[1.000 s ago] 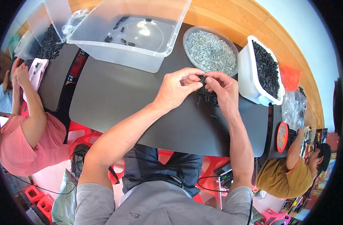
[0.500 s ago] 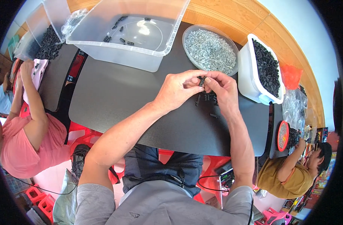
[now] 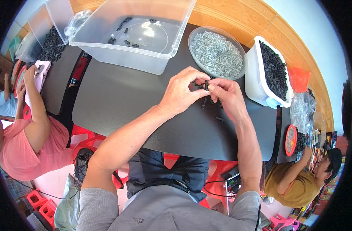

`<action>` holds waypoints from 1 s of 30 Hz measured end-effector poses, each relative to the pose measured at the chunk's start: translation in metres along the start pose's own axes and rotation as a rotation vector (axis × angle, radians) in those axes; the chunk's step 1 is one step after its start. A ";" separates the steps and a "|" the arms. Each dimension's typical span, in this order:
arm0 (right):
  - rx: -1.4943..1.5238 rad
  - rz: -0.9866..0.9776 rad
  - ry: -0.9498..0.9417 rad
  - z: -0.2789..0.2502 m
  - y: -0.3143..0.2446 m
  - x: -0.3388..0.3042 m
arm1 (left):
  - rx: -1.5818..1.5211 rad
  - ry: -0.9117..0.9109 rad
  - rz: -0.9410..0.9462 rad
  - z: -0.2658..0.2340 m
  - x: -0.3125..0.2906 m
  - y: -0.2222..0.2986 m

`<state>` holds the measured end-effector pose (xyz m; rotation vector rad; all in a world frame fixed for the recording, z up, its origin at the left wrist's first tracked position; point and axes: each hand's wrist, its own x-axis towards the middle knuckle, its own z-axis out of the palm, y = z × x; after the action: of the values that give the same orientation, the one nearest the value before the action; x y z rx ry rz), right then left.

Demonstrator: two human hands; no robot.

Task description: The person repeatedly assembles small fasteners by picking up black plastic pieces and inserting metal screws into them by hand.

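Observation:
Above the dark table, my left hand [image 3: 183,89] and my right hand [image 3: 228,93] meet over a small black ribbed plastic piece [image 3: 206,84]. Left thumb and forefinger pinch it from one side, while the right thumb and fingertips close on it from the other. Beneath the hands lie several loose black pieces, partly hidden by the right hand, with one black piece [image 3: 204,103] showing just below the fingers and another black piece [image 3: 220,119] nearer me. Whether a metal part sits inside the held piece is too small to tell.
A big clear plastic bin [image 3: 160,63] with a few black pieces stands at the back left. Behind my hands is a round tray [image 3: 192,54] of small silvery parts. A white tub [image 3: 256,82] full of black pieces stands right. People [image 3: 29,154] work at both sides.
My fingers have shifted their grip, and the black piece now stands more upright and visible between them. The left hand's fingers have lifted slightly.

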<state>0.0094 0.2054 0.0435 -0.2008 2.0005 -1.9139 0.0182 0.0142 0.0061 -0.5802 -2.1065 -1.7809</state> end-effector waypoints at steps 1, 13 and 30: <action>0.000 0.000 -0.002 0.000 0.000 0.000 | 0.001 0.001 0.000 0.000 -0.001 -0.002; 0.118 0.001 -0.016 0.000 0.013 0.006 | -0.032 -0.024 -0.093 -0.003 0.000 -0.003; 0.146 -0.079 0.166 0.022 0.020 -0.003 | -0.055 0.039 -0.234 0.005 -0.004 -0.007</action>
<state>0.0227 0.1871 0.0236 -0.0859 1.9702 -2.1809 0.0182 0.0174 -0.0026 -0.3199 -2.1807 -1.9618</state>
